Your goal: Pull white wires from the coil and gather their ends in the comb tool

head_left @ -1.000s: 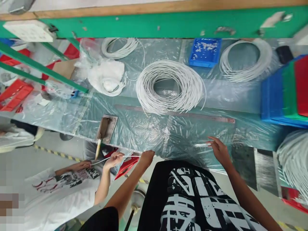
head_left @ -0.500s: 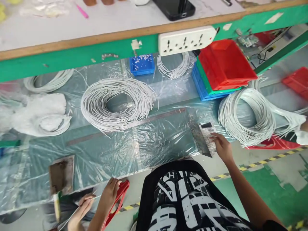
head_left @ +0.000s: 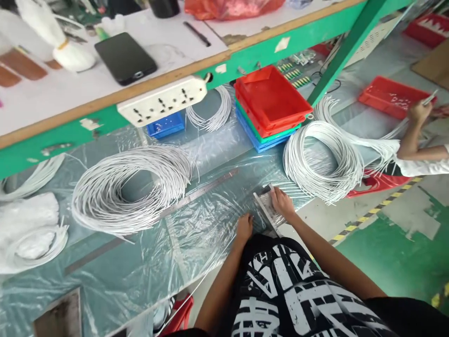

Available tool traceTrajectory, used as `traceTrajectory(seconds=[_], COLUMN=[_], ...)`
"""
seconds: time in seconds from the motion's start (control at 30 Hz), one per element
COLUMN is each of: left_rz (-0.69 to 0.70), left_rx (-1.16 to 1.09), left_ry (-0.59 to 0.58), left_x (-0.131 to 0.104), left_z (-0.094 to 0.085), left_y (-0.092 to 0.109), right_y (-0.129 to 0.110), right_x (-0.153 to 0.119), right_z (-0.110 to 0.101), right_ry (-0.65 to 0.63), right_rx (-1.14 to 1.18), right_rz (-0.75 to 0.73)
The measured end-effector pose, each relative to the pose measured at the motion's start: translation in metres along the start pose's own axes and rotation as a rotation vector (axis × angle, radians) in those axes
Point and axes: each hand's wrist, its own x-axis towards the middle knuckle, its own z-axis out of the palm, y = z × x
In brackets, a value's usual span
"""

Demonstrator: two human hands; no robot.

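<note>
Cut strands (head_left: pixel 277 208): short white pieces lying side by side on a flat plate at the near desk edge, at 5 o'clock from the long coil.
Right hand (head_left: pixel 282 203): fingers spread, pressed flat on the strands.
Left hand (head_left: pixel 243 227): loosely curled, resting on the plastic sheet (head_left: pixel 196 220) at 8 o'clock from the right hand; it pinches nothing visible.
Method: keep the palm flat and even so the ends stay aligned; brace the sheet with the other hand.
Steel ruler (head_left: pixel 199 192): at 10 o'clock, under the sheet.
Large coil (head_left: pixel 131 185): farther at 9 o'clock.
Second coil (head_left: pixel 321 157): at 1 o'clock; loose ends crowd the plate.
Stacked trays (head_left: pixel 270 103): at 12 o'clock.
Co-worker's hand (head_left: pixel 419 112): far at 2 o'clock.
</note>
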Motion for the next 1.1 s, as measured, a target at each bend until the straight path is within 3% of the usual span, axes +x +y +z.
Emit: traceTrajectory(seconds=[0.27, 0.7, 1.1], left_rz=[0.039, 0.112, 0.047], left_rx=[-0.025, 0.009, -0.036], left_ry=[-0.045, -0.079, -0.097], left_x=[0.022, 0.036, 0.033], left_z=[0.013, -0.002, -0.002], left_y=[0.010, 0.013, 0.010], right_y=[-0.011, -0.028, -0.033], right_x=[0.004, 0.011, 0.007], right_z=[-0.007, -0.017, -0.016], right_ry=[-0.077, -0.098, -0.105], right_rx=[-0.077, -0.069, -0.078], right_rz=[0.061, 0.058, 0.035])
